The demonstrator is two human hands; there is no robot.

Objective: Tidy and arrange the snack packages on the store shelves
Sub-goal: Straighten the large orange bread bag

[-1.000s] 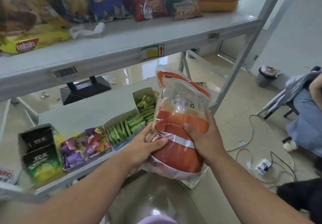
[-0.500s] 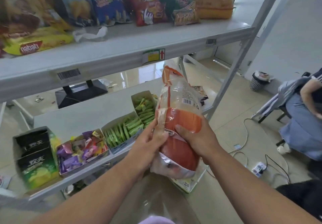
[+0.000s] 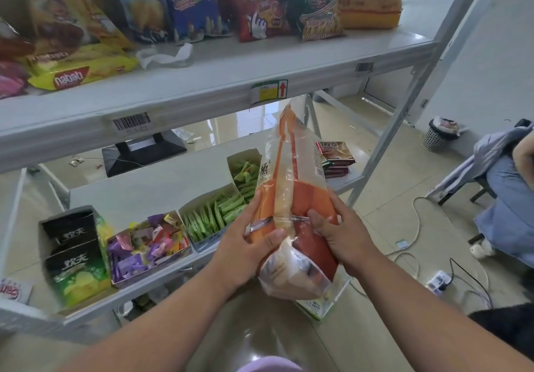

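Observation:
An orange and clear snack bag [image 3: 291, 186] stands upright in front of the middle shelf [image 3: 150, 189], its top just under the upper shelf's edge [image 3: 202, 94]. My left hand [image 3: 245, 244] grips its left side with the thumb across the front. On the right side, my right hand [image 3: 344, 235] holds it with fingers curled round the bag. The bag's narrow seam edge faces me. Several chip bags [image 3: 260, 1] stand in a row on the upper shelf.
The middle shelf carries a green chip box [image 3: 75, 253], a tray of mixed candies [image 3: 144, 244], two boxes of green sachets [image 3: 213, 215] and dark red packets [image 3: 335, 154]. A person sits at the right [image 3: 508, 195]. Cables and a power strip [image 3: 436, 280] lie on the floor by a waste bin [image 3: 436, 136].
The bag has turned in my hands, so its seam edge faces me instead of the back label. Both hands shifted lower on the bag and kept their grip.

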